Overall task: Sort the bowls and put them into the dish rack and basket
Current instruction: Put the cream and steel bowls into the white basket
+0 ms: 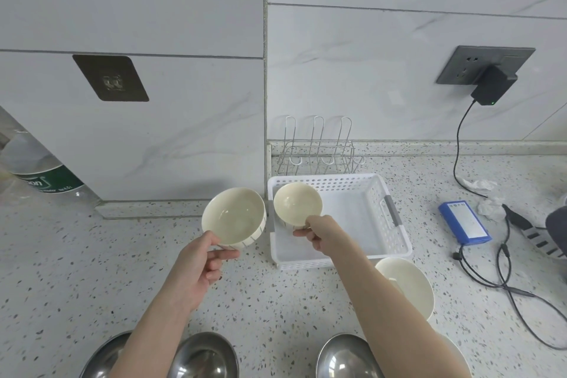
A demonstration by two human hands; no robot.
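My left hand (205,258) grips the near rim of a large cream bowl (233,218) with striped sides, held tilted above the counter just left of the white plastic basket (395,242). My right hand (316,232) holds a smaller cream bowl (297,202) by its near rim, tilted over the basket's left part. The basket holds nothing else. Behind it stands a wire dish rack (319,150), bare. Another cream bowl (408,285) sits on the counter by my right forearm. Three steel bowls (205,356) (343,359) (104,356) line the near edge.
A blue box (464,221) and black cables (506,279) lie on the right of the counter, fed from a charger in the wall socket (487,70). A plastic water bottle (36,169) stands at the far left behind a tiled pillar.
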